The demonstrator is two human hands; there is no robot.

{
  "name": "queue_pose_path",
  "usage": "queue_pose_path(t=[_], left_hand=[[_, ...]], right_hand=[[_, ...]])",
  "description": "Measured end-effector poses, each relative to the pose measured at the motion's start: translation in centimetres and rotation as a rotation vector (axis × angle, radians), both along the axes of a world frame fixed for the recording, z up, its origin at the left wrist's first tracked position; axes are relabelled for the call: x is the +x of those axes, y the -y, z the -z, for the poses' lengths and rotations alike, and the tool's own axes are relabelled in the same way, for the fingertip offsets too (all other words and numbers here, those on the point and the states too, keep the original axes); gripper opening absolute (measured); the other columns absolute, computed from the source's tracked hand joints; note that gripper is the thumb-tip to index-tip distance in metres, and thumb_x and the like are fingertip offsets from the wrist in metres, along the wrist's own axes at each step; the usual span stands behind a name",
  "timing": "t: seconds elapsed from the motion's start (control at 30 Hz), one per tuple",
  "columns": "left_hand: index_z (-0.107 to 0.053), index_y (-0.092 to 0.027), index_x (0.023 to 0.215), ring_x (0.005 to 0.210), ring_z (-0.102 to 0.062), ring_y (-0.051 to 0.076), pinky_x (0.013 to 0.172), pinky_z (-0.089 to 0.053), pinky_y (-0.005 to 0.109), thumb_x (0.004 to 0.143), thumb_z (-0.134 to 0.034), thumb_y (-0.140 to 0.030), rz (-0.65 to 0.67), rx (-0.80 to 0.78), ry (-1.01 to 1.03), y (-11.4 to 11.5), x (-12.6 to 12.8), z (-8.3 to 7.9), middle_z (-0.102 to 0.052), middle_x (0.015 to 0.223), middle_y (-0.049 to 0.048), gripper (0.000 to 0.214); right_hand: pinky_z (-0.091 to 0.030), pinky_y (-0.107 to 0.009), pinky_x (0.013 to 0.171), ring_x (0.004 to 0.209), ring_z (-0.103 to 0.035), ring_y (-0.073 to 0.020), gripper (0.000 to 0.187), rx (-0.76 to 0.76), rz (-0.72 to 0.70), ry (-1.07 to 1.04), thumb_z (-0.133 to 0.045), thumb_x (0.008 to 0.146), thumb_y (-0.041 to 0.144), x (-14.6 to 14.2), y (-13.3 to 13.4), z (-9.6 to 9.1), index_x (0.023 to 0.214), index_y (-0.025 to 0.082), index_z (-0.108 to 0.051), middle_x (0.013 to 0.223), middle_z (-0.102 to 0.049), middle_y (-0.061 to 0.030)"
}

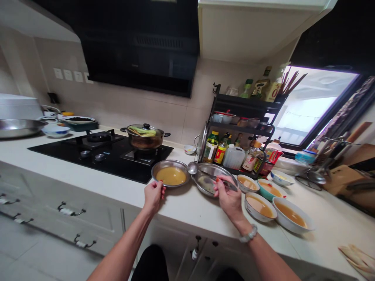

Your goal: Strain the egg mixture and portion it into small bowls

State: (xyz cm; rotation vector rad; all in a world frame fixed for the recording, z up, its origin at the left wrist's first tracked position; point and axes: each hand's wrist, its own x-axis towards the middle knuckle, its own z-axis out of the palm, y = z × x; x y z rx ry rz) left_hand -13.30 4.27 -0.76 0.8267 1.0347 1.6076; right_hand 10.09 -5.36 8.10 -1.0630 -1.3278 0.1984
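My left hand (153,194) grips the near rim of a steel bowl (171,174) filled with yellow-brown soup, standing on the white counter at the hob's front right corner. My right hand (227,195) is closed on the handle of a steel ladle (193,168). The ladle's cup sits between the soup bowl and a second, tilted steel bowl (211,179) to its right. My right hand hovers over the near edge of that bowl.
Several bowls of soup (260,206) stand on the counter to the right. A lidded pot (145,136) sits on the black gas hob (99,154). A black rack (243,128) of bottles stands behind. Pans and dishes sit far left (20,127); a cutting board lies far right.
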Motion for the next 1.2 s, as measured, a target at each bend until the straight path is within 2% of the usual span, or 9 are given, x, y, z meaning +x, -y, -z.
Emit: queue_pose_path(t=[0.2,0.4,0.57,0.73,1.0,1.2], left_hand=[[-0.050,-0.017,0.057,0.034,-0.040,0.005,0.030,-0.029,0.017,0.065,-0.066,-0.038,0.032,0.009,-0.004,0.2,0.0,-0.1,-0.055,0.047,-0.0031,0.027],[-0.051,-0.017,0.056,0.033,-0.040,0.005,0.030,-0.030,0.017,0.063,-0.067,-0.039,0.051,0.010,0.012,0.4,0.0,-0.4,-0.056,0.047,-0.0021,0.029],[-0.050,-0.017,0.055,0.034,-0.040,0.005,0.030,-0.029,0.017,0.063,-0.067,-0.039,0.045,0.001,0.012,0.4,0.0,-0.5,-0.056,0.046,-0.0022,0.028],[-0.050,-0.017,0.057,0.034,-0.040,0.005,0.030,-0.029,0.017,0.065,-0.065,-0.037,0.048,0.001,0.000,0.2,-0.1,-0.1,-0.056,0.047,-0.0024,0.026],[-0.049,-0.018,0.056,0.034,-0.041,0.005,0.031,-0.030,0.017,0.065,-0.064,-0.040,0.050,0.002,-0.021,0.4,-0.1,-0.3,-0.055,0.047,-0.0028,0.028],[-0.050,-0.017,0.057,0.034,-0.041,0.006,0.031,-0.030,0.017,0.064,-0.065,-0.039,0.047,0.010,-0.020,0.3,-0.1,-0.3,-0.056,0.048,-0.0025,0.028]], right_hand=[[-0.048,-0.022,0.040,0.042,-0.056,-0.0114,0.025,-0.124,-0.113,-0.031,-0.060,0.081,0.043,-4.0,-1.8,0.9,0.090,0.020,-0.065,0.062,-0.062,0.0005],[-0.045,-0.020,0.036,0.041,-0.056,-0.0121,0.026,-0.235,-0.129,-0.062,-0.058,0.079,0.044,-5.2,-3.1,1.7,0.084,0.019,-0.062,0.057,-0.061,0.0012],[-0.045,-0.021,0.037,0.038,-0.056,-0.0128,0.028,-0.258,-0.083,-0.283,-0.059,0.076,0.044,-4.4,-4.2,1.9,0.079,0.017,-0.058,0.047,-0.057,0.0030],[-0.042,-0.020,0.033,0.038,-0.056,-0.0130,0.028,-0.236,-0.066,-0.486,-0.066,0.068,0.040,-3.6,-4.4,1.2,0.080,0.017,-0.056,0.049,-0.061,0.0015],[-0.040,-0.019,0.032,0.036,-0.055,-0.0129,0.030,-0.147,-0.057,-0.560,-0.071,0.064,0.038,-2.8,-3.9,-0.6,0.077,0.017,-0.055,0.045,-0.058,0.0029],[-0.041,-0.019,0.035,0.043,-0.058,-0.0135,0.031,-0.096,-0.022,-0.596,-0.074,0.062,0.037,-0.2,-2.9,-2.2,0.078,0.017,-0.056,0.050,-0.062,0.0010]])
